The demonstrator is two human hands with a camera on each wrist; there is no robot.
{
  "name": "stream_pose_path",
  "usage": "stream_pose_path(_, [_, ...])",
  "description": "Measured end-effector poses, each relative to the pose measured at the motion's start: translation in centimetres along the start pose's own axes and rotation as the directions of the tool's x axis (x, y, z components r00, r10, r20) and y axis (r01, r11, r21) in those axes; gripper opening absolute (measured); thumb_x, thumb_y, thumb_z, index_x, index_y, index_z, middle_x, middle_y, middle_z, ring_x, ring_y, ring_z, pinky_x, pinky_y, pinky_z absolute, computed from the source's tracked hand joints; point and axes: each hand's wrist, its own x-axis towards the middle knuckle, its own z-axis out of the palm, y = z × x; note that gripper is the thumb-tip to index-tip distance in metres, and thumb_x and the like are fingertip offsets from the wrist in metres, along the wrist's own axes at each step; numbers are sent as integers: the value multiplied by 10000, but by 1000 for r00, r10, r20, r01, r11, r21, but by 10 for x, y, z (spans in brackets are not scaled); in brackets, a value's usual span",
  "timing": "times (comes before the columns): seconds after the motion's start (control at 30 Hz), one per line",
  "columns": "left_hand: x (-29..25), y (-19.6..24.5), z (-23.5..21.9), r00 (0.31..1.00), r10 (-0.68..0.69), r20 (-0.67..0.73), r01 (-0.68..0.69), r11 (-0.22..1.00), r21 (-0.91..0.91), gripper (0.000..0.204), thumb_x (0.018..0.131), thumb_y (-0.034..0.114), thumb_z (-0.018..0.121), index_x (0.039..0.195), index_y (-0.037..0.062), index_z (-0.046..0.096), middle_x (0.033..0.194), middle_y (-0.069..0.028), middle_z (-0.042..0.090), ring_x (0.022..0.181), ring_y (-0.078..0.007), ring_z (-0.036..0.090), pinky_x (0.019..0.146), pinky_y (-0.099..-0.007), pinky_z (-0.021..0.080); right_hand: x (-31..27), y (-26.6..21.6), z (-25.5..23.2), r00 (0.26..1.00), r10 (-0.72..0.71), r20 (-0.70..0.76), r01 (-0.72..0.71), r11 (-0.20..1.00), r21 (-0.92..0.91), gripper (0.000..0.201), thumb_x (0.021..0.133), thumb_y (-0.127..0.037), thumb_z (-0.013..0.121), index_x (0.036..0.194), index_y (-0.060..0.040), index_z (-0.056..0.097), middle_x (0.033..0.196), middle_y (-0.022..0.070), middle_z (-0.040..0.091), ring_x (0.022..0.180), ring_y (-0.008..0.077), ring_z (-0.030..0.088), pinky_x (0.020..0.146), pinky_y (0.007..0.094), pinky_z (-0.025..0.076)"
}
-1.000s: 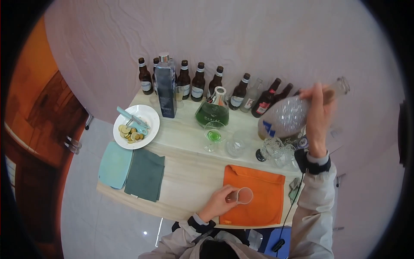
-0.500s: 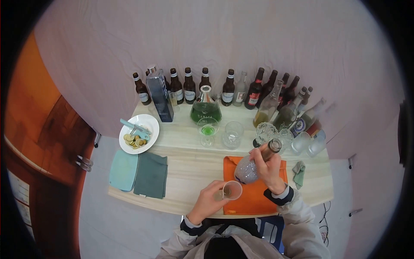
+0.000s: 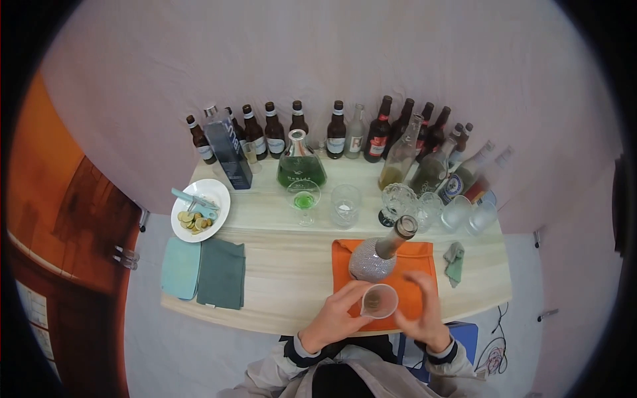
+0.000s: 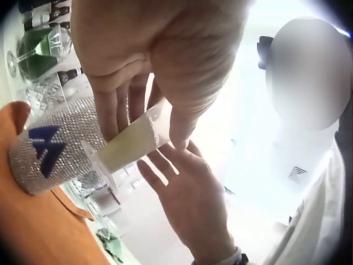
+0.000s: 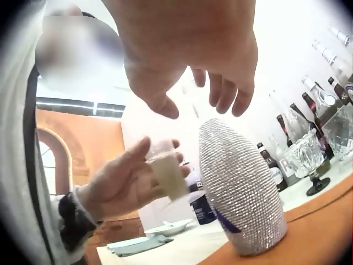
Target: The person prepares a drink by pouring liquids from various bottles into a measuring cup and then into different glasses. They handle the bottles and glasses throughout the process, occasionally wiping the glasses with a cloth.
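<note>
My left hand (image 3: 335, 317) holds a small clear cup (image 3: 380, 300) at the front of the table, fingers and thumb round its sides. Pale yellowish liquid (image 4: 129, 144) shows inside the cup in the left wrist view. Just right of it, my right hand (image 3: 426, 317) holds nothing, its fingers spread and loosely bent. A bottle (image 3: 373, 260) covered in glittering studs, with a blue mark low on its side, stands on the orange cloth (image 3: 424, 255) beyond both hands. In the right wrist view, the studded bottle (image 5: 240, 187) stands below my right fingers, apart from them.
Behind the cloth are a stemmed glass (image 3: 304, 200) with green liquid, a tumbler (image 3: 345, 205), and a green-filled decanter (image 3: 300, 169). Several bottles line the back. At left lie a plate (image 3: 222, 215) of lime slices, a dark green cloth (image 3: 222, 275) and a light-blue board (image 3: 180, 268).
My right hand has brought the studded bottle from the back right onto the orange cloth and let go of it. It has moved toward the cup, still held by my left hand.
</note>
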Motion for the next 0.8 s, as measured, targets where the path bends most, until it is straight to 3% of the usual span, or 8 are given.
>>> stream_pose_path(0.03, [4,2,4,1000,8,28,-7,999,-43,549,801,27,822,1316,6,634,1251,-155,652,1135,-318,670,968,-379,544,-4,-9,2,994,-47,94,45,999,22,728,786,-21,825,1420,22,471,1318,222,589,1230,362,601,1044,434,488])
stream_pose_path(0.2, [16,15,23,995,56,82,-45,991,-127,542,817,60,835,1313,-6,628,1271,-160,637,1148,-325,661,979,-386,539,-11,-13,11,999,-20,27,19,999,36,650,728,21,842,1325,-6,584,1250,201,657,1137,372,662,975,439,538])
stream_pose_path(0.27, [21,22,23,996,84,33,-83,996,-45,574,827,91,852,1342,4,613,1283,-157,630,1169,-324,648,978,-395,539,-4,-16,8,999,-7,-44,7,1000,-5,521,763,-26,864,1222,26,622,1136,175,691,1027,315,701,889,400,558])
stream_pose_path(0.4, [17,14,19,994,63,-93,-55,995,85,656,813,137,887,1377,4,582,1328,-175,600,1205,-344,623,991,-405,531,4,-6,-16,990,86,-112,-87,996,-4,468,790,-5,845,1208,26,637,1081,164,705,977,294,714,862,370,563])
stream_pose_path(0.47, [28,-4,15,925,199,-325,-107,954,280,739,755,136,932,1381,-5,564,1354,-191,602,1255,-359,594,1037,-428,506,30,-9,-35,978,4,-207,-33,990,-137,459,814,23,818,1234,18,633,1081,159,705,974,290,715,867,357,561])
stream_pose_path(0.5, [38,-8,14,928,177,-328,-79,953,291,835,729,184,954,1408,-15,510,1364,-201,573,1270,-376,567,1075,-444,473,39,-6,-42,978,4,-208,-34,990,-138,459,814,23,818,1234,18,633,1081,159,705,974,290,715,867,357,561])
stream_pose_path(0.57, [55,-24,18,941,182,-287,-95,951,294,861,721,202,959,1416,-5,494,1369,-199,562,1274,-372,561,1084,-445,463,60,-1,-53,933,-176,-314,59,934,-351,472,803,50,805,1246,14,642,1117,164,708,1016,304,710,907,360,552])
stream_pose_path(0.8, [70,-56,21,979,111,-169,-72,973,220,915,708,242,958,1446,24,464,1397,-200,547,1295,-372,552,1099,-444,449,112,-1,-66,916,-333,-224,205,868,-452,620,743,143,767,1335,1,648,1218,210,683,1072,372,688,919,390,552])
